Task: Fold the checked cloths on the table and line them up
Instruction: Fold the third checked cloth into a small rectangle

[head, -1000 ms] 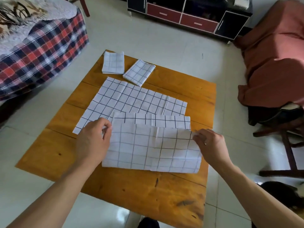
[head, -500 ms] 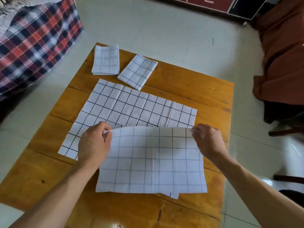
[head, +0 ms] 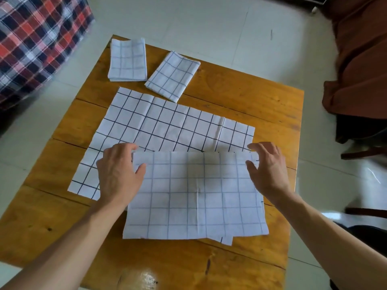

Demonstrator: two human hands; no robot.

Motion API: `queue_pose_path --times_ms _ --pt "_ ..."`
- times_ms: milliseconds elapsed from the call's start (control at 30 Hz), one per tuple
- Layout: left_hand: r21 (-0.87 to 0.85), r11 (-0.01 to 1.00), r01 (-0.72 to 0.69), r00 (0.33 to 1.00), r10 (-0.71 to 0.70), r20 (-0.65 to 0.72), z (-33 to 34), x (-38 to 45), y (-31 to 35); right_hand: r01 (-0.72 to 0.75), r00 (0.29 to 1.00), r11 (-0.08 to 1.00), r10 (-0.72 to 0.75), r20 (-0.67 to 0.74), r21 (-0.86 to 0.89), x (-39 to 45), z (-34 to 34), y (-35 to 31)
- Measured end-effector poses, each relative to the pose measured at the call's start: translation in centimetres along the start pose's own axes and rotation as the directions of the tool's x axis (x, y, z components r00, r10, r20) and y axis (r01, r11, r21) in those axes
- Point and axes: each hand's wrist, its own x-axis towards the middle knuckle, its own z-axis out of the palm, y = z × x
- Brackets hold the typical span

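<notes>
Wooden table [head: 240,95] carried four checked cloths. Nearest the person, a half-folded cloth [head: 194,195] lay flat, its far folded edge running between the two hands, a bit of the lower layer poking out at the near right corner. Left hand [head: 119,174] sat at that cloth's far left corner, fingers loosely spread, thumb on the cloth's top, gripping nothing visible. Right hand [head: 266,170] sat at the far right corner, fingers relaxed and slightly bent, thumb at the cloth edge; could not tell whether the fingertips touched the fabric or hovered just over it. Behind and partly under the half-folded cloth, an unfolded cloth [head: 167,128] lay spread flat, angled on the table. At the far edge, two small folded cloths: a squared one [head: 127,59] at the far left corner, and a tilted one [head: 172,76] just beside it, corners nearly touching. Plaid blanket [head: 37,38] off to the left, brown cover [head: 360,59] on the right, tiled floor [head: 209,26] around.
</notes>
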Motion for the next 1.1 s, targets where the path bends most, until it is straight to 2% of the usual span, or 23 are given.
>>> queue_pose_path --times_ms 100,267,400,500,633,767,967,1100 --pt "0.021 0.992 -0.122 0.992 0.121 0.021 0.3 -1.5 -0.2 0.083 0.996 0.997 -0.083 0.03 -0.002 -1.5 0.2 -1.2" --pt "-0.006 0.961 -0.277 0.958 0.277 0.08 1.3 -4.9 0.4 0.182 0.967 0.983 -0.183 0.178 0.022 -5.5 1.8 -4.0" --pt "-0.032 0.936 -0.351 0.922 0.352 0.163 2.0 -7.8 1.0 0.21 0.934 0.975 -0.223 0.278 0.078 -9.0 3.3 -5.9" --pt "-0.036 0.914 -0.404 0.881 0.399 0.254 2.8 -10.1 1.5 0.275 0.908 0.955 -0.296 0.297 0.111 -11.5 4.6 -7.4" --pt "-0.023 0.903 -0.429 0.858 0.415 0.302 3.8 -12.0 1.9 0.343 0.874 0.935 -0.352 0.335 0.086 -13.0 6.1 -8.5" --pt "-0.017 0.914 -0.405 0.864 0.389 0.319 4.1 -12.6 1.6 0.336 0.849 0.94 -0.329 0.415 0.058 -13.5 6.4 -8.0" --pt "0.013 0.906 -0.422 0.859 0.396 0.325 4.0 -12.7 1.3 0.306 0.842 0.952 -0.272 0.466 0.002 -14.1 6.1 -6.3" --pt "0.042 0.896 -0.442 0.852 0.405 0.333 4.1 -12.5 1.3 0.317 0.845 0.948 -0.286 0.452 0.007 -13.9 5.9 -5.0"
